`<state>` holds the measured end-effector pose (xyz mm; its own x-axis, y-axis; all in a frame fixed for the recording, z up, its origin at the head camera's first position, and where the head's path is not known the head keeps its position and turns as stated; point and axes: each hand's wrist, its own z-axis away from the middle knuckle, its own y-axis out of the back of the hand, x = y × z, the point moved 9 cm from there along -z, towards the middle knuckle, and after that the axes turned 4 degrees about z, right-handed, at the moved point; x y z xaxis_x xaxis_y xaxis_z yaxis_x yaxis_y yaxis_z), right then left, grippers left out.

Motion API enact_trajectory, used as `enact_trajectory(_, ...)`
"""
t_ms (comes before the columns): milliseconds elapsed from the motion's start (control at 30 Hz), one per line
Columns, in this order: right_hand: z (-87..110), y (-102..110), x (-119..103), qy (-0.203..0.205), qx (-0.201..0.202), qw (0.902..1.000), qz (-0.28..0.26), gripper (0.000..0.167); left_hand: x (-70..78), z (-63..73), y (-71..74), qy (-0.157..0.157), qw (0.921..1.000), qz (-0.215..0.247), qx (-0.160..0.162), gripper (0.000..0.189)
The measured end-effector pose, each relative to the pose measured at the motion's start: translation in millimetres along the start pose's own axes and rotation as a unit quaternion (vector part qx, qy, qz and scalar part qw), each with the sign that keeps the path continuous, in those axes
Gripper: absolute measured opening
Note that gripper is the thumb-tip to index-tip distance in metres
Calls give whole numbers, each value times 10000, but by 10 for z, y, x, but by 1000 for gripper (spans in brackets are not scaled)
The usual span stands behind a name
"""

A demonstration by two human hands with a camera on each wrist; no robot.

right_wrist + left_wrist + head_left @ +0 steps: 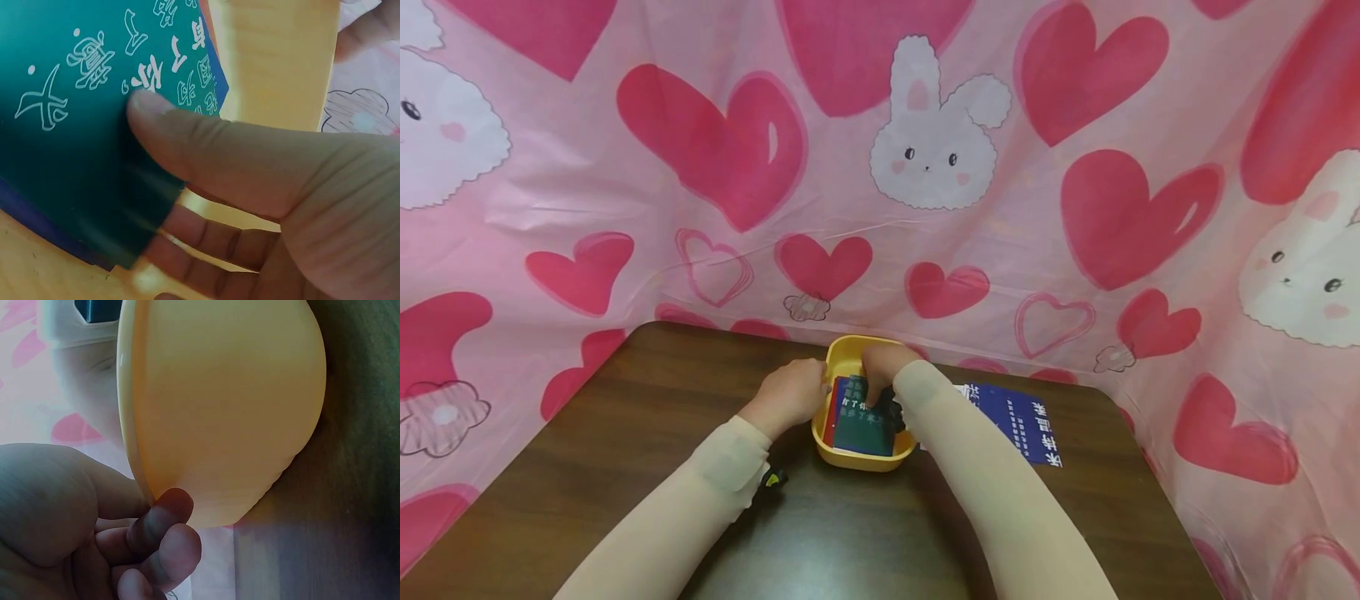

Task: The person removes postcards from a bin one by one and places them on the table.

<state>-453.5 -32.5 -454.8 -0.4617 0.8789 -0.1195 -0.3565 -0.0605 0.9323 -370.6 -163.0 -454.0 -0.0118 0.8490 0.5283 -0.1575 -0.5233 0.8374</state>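
Note:
A yellow plastic basin [856, 460] stands on the table, with a green card or booklet [859, 433] bearing white characters inside it. Beneath the green one, blue [50, 226] and red [830, 421] edges of other cards or booklets show. My left hand [792, 393] pinches the basin's rim on its left side; in the left wrist view the thumb and fingertips meet at that rim. Reaching in from the right, my right hand [883, 368] grips the edge of the green card, thumb on top and fingers underneath. Its fingertips are partly hidden below the card.
To the right of the basin lies a blue sheet [1018, 421] with white characters, partly covered by my right forearm. A small black-and-yellow object [772, 478] is by my left wrist. Pink cloth with hearts and rabbits [932, 250] hangs around the brown table [700, 383].

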Motion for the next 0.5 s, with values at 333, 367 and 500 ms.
enact_trajectory(333, -177, 177, 198, 406, 678, 9926, -925, 33, 28, -17, 10, 7, 9997, -233, 70, 31)
enact_trajectory(367, -168, 202, 212, 489, 765, 9911, -978, 33, 28, -20, 9, 15, 9997, -247, 64, 32)
enact_trajectory(500, -57, 289, 293, 530, 989, 9809, -1590, 26, 22, -21, -4, 83, 9999, -147, -6, 39)
